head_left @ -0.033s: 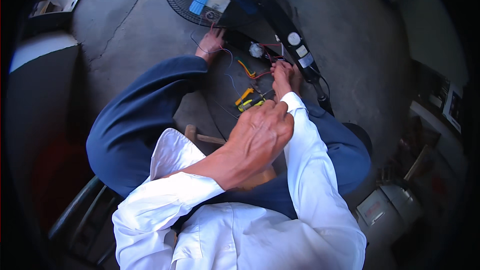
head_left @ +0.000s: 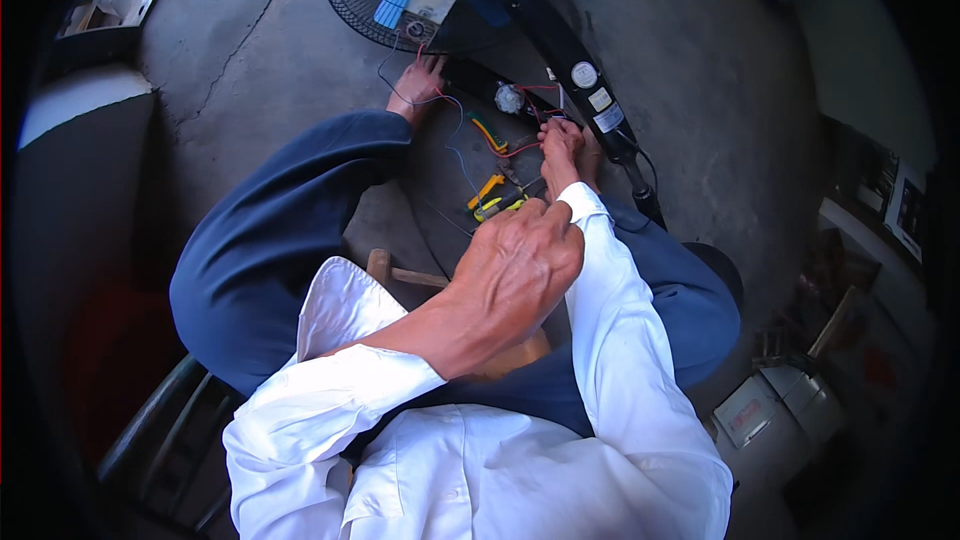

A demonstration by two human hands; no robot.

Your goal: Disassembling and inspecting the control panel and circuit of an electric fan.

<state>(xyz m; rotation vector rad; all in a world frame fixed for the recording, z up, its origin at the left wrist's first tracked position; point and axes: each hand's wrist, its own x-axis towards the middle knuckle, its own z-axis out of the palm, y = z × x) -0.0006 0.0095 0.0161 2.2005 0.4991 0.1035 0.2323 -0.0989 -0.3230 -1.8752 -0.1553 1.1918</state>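
Observation:
My left hand (head_left: 522, 258) is closed with its knuckles up, in front of my right cuff. Its curled fingertips are hidden, so what it holds cannot be made out. Farther out, the fingers of my right hand (head_left: 561, 145) pinch together where a thin red wire (head_left: 522, 151) runs to them, beside the opened black base bar (head_left: 485, 85) of a fan. A whitish round part (head_left: 509, 99) sits on that bar. Green-and-yellow handled pliers (head_left: 487, 133) lie left of my right hand. Nearer to me are yellow-and-black handled tools (head_left: 496, 208) and an orange-yellow handle (head_left: 487, 191).
The fan's caged head (head_left: 375, 0) with blue blades lies on the floor, its black post (head_left: 560, 45) slanting right. A small box with a dial (head_left: 416, 30) trails a blue wire (head_left: 462, 120). My bare left foot (head_left: 412, 90) is beside it. Cartons (head_left: 750, 410) stand lower right.
The whole view has shifted very slightly. Both hands keep the same pose and place, and nothing is taken up or let go.

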